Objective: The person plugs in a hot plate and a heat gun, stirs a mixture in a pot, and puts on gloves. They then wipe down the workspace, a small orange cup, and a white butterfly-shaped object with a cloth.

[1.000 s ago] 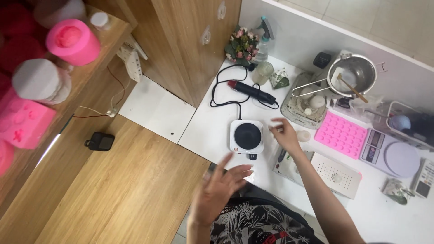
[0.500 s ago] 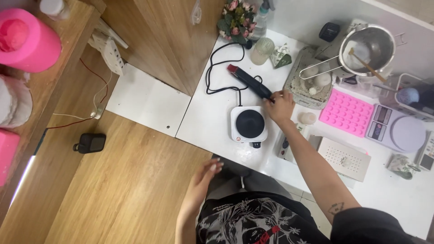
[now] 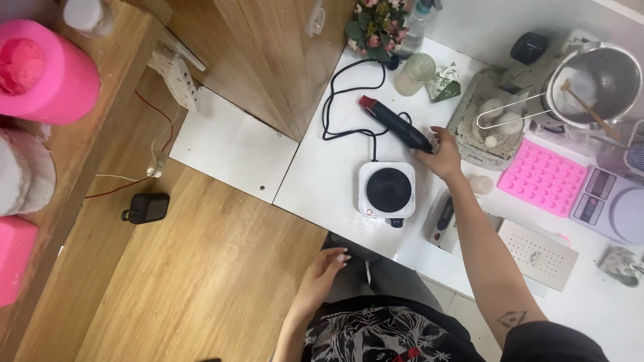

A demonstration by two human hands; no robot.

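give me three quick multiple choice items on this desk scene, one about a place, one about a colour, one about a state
1. Where does the small hotplate stand?
A. on the white table, just below the black heat gun
B. on the wooden floor
C. inside the metal pot

2. What colour is the dimpled mould tray beside the kitchen scale?
A. green
B. pink
C. black

3. What is the right hand doing?
A. resting in the lap
B. lifting the pot
C. closing on the handle end of the heat gun

Answers:
1. A, the hotplate sits on the white table directly under the gun.
2. B, the tray is bright pink.
3. C, the fingers wrap the gun's black end, while the left hand hangs open, holding nothing, above the lap.
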